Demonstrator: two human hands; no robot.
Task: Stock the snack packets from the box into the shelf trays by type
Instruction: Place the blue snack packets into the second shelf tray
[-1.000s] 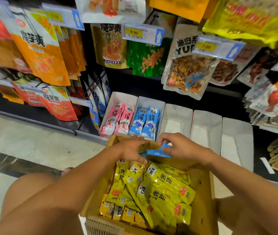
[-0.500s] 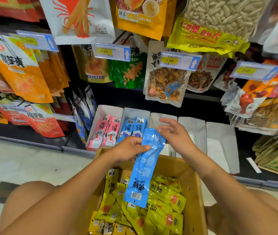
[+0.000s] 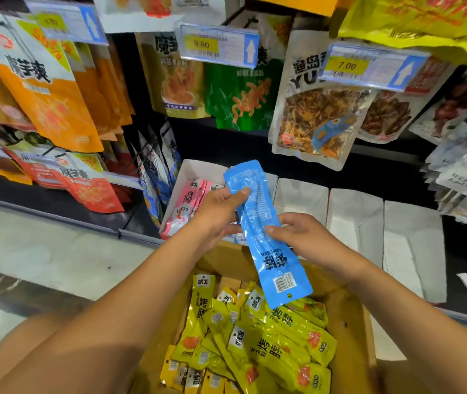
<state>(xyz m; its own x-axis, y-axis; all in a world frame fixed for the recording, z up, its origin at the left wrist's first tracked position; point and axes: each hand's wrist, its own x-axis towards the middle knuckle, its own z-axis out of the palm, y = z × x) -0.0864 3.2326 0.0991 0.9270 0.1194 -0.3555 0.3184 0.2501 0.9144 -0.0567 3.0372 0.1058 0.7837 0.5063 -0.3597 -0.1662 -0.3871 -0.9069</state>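
Blue packet (image 3: 258,223) gripped by left hand (image 3: 218,214) and right hand (image 3: 306,240) over the box (image 3: 349,322). Pink tray (image 3: 192,200) has stock. Yellow packets (image 3: 255,345) all unsorted, white trays (image 3: 354,220) on the right waiting, so I'd say mostly left.

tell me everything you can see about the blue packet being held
The blue packet is a long, narrow, glossy sachet that looks like plastic, its back facing the camera with white print and a barcode near the lower end. It is tilted, lower end above the yellow packets in the cardboard box. The left hand pinches its upper part; the right hand grips its middle.
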